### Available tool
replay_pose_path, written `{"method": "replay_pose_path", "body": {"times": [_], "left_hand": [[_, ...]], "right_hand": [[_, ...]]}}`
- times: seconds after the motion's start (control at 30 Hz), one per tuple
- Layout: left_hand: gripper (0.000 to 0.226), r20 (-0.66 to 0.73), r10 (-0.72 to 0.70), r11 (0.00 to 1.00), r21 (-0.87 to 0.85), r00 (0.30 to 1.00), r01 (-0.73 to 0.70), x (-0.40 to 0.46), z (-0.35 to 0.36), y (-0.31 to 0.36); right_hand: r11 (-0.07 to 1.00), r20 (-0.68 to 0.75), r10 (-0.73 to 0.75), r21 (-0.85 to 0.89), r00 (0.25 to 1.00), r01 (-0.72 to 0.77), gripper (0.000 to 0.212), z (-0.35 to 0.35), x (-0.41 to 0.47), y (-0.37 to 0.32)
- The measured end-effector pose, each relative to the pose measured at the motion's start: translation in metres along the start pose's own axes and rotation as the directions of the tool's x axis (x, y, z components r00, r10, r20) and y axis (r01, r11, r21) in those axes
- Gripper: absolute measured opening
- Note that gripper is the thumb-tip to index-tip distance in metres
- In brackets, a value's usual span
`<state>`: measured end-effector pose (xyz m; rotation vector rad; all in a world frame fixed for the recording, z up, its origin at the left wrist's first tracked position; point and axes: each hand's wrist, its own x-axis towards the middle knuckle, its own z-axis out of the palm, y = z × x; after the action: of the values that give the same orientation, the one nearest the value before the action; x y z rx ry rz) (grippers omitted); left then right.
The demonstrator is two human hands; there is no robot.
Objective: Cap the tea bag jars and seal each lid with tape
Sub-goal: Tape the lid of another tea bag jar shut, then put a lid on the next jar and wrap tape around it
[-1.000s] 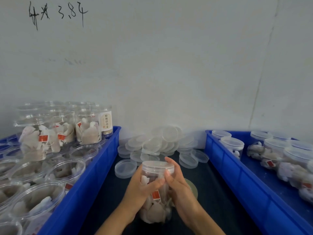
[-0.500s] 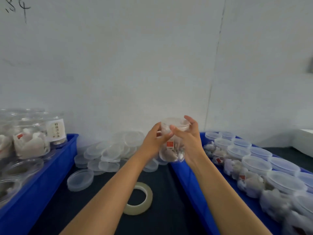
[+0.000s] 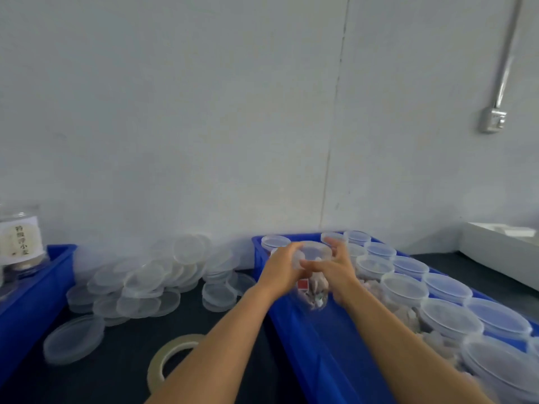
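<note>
A clear capped jar of tea bags (image 3: pixel 313 269) hangs over the near left corner of the right blue bin (image 3: pixel 315 345). My left hand (image 3: pixel 281 271) grips its left side just under the lid. My right hand (image 3: pixel 335 272) grips the right side, thumb across the front. Several capped jars (image 3: pixel 404 287) fill that bin in rows. A roll of clear tape (image 3: pixel 170 360) lies flat on the dark table, partly hidden by my left forearm. A heap of loose clear lids (image 3: pixel 154 278) lies against the wall.
The left blue bin (image 3: pixel 32 295) holds a labelled jar (image 3: pixel 20 243) at its far end. A single lid (image 3: pixel 74 339) lies near the tape. A white tray (image 3: pixel 501 255) stands at the right, beyond the right bin. The white wall closes the back.
Both hands carried the capped jar from the table's middle to the right and over the right bin. My view has swung right, so most of the left bin dropped out of sight.
</note>
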<state>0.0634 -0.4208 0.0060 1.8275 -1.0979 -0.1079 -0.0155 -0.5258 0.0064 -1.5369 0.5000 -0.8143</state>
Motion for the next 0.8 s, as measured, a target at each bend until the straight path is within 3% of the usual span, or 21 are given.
{"method": "replay_pose_path", "body": {"times": [0.07,0.13,0.2,0.5,0.67,0.8], "left_hand": [[0.057,0.015,-0.045,0.984,0.171,0.999,0.042,-0.002,0.008,-0.006],[0.060,-0.007,-0.104,0.903,0.418,0.995,0.098,-0.003,0.014,-0.012],[0.062,-0.034,-0.150,0.833,0.535,0.988,0.145,-0.006,0.017,-0.017],[0.065,-0.048,-0.166,0.845,0.508,0.985,0.167,-0.006,0.020,-0.022],[0.058,-0.046,-0.160,0.857,0.489,0.986,0.162,-0.010,0.023,-0.021],[0.054,0.066,-0.172,0.891,0.436,0.983,0.126,-0.019,0.016,-0.013]], "right_hand": [[0.997,0.009,0.068,-0.025,0.998,-0.068,0.084,0.000,0.000,0.014],[0.992,0.025,0.120,-0.032,0.992,-0.120,0.084,0.002,-0.002,0.025],[0.987,0.033,0.156,-0.041,0.987,-0.155,0.084,0.005,-0.002,0.031],[0.976,0.086,0.166,-0.155,0.982,-0.152,0.087,0.004,-0.005,0.029],[0.925,0.063,0.107,-0.371,0.992,-0.076,0.090,0.000,0.002,0.026],[0.834,0.125,0.122,-0.551,0.985,-0.033,0.090,0.000,0.009,0.027]]}}
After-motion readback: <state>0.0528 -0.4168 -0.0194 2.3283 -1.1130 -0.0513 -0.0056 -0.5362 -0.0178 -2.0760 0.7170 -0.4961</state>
